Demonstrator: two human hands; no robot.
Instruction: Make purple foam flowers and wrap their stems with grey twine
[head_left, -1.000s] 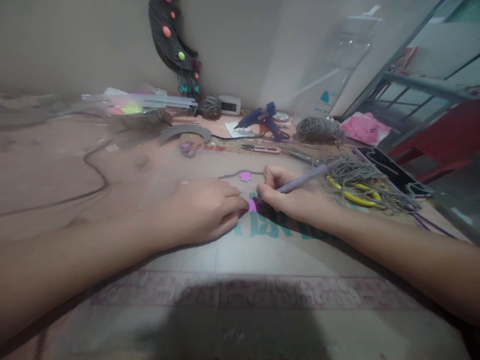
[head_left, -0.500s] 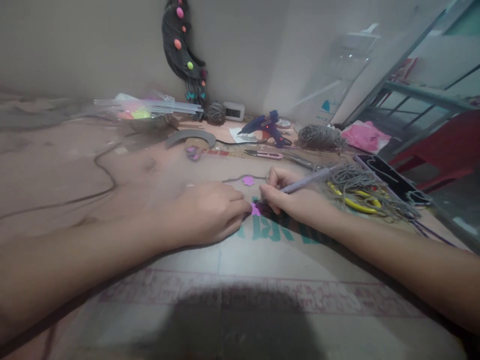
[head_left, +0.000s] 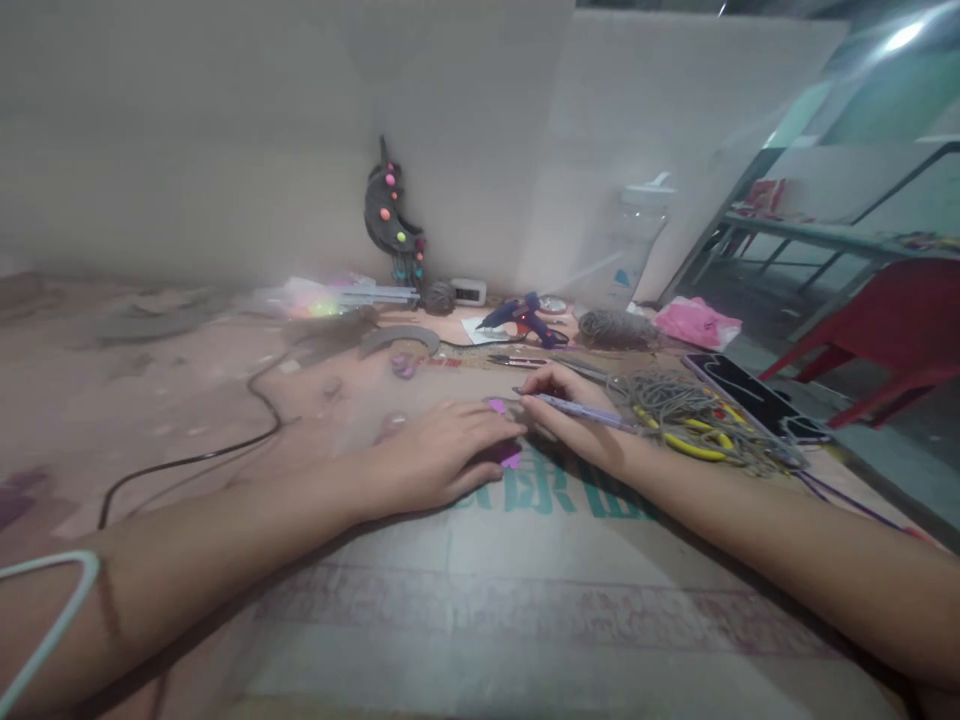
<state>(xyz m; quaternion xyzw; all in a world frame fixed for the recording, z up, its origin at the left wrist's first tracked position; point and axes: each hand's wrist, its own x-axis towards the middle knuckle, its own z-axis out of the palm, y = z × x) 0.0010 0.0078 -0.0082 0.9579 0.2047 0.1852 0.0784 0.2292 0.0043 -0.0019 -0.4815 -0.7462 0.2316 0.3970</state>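
My left hand [head_left: 442,455] lies over the board with its fingers stretched out and its thumb apart. Just under its thumb and forefinger shows a small purple flower cutout [head_left: 511,460]. A second purple cutout [head_left: 496,405] peeks out beyond the fingertips, partly covered by them. To the right, my right hand [head_left: 559,395] is closed around a pale purple pen [head_left: 589,412], whose tip points left, near the far cutout. Beneath both hands is a pale board [head_left: 510,560] with green and reddish print.
Behind the hands are a blue glue gun [head_left: 525,318], a small pair of snips [head_left: 517,361], a grey curved piece [head_left: 397,338] and a grey yarn roll [head_left: 615,328]. At right lie tangled grey cord [head_left: 667,400], yellow-handled scissors [head_left: 697,440] and a phone [head_left: 750,395]. A bottle [head_left: 634,240] stands behind.
My left hand has slid forward, its fingers straightening across the far cutout. The pen in my right hand has moved off the near cutout towards the far one. The camera view has tilted up.
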